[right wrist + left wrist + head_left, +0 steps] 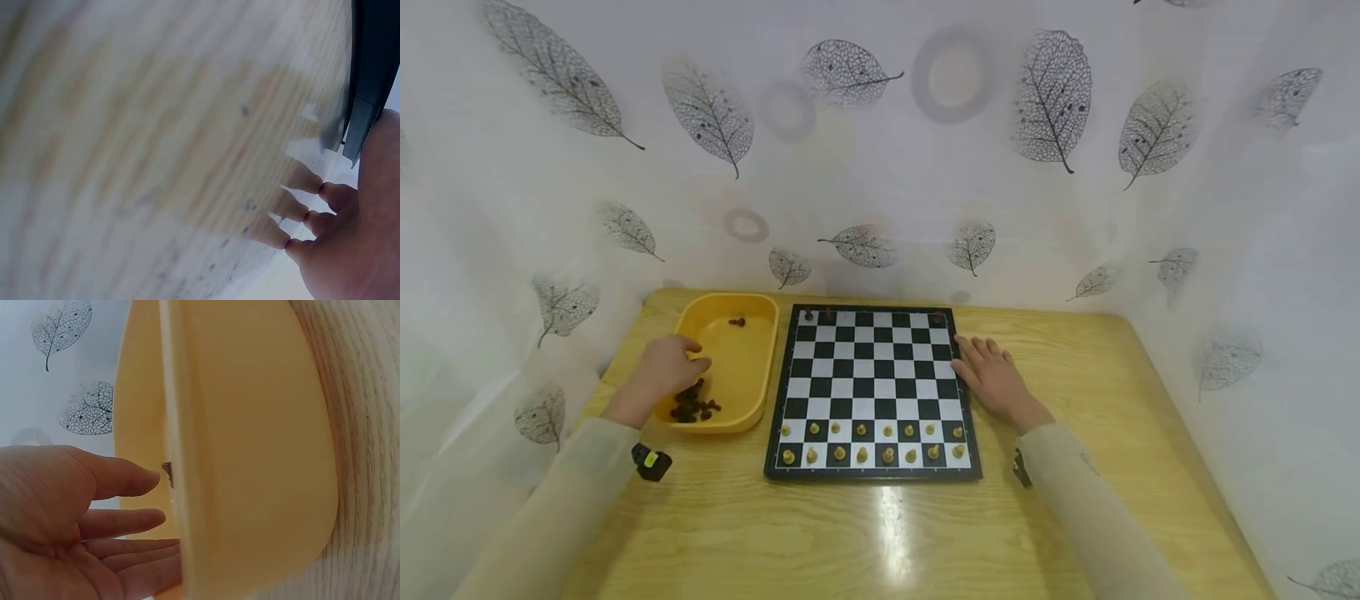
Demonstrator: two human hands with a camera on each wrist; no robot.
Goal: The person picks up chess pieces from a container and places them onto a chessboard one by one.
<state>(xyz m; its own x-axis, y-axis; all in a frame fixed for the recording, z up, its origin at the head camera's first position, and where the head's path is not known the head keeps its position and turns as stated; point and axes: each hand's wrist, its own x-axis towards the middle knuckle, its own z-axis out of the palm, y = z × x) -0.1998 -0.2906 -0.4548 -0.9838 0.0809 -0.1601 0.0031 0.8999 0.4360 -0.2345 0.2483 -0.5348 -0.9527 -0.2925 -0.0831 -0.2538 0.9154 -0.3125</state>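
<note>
My left hand (664,367) hovers over the left side of a yellow plastic tray (767,367). Thumb and forefinger are parted, with nothing between them in the left wrist view. Below the hand lies a heap of dark brown chess pieces (688,408), partly covered; one dark piece (737,322) lies alone at the tray's far end. My right hand (996,379) rests at the right edge of a chessboard (872,477), its fingers extended. Three dark pieces, including a corner piece (937,317), stand on the far row. Yellow pieces (862,455) fill the two near rows.
A light wooden table (820,533) carries the tray and board side by side. Behind it and along both sides hangs a white curtain (880,183) with leaf prints. The tray's raised wall (250,425) stands close by my left fingers.
</note>
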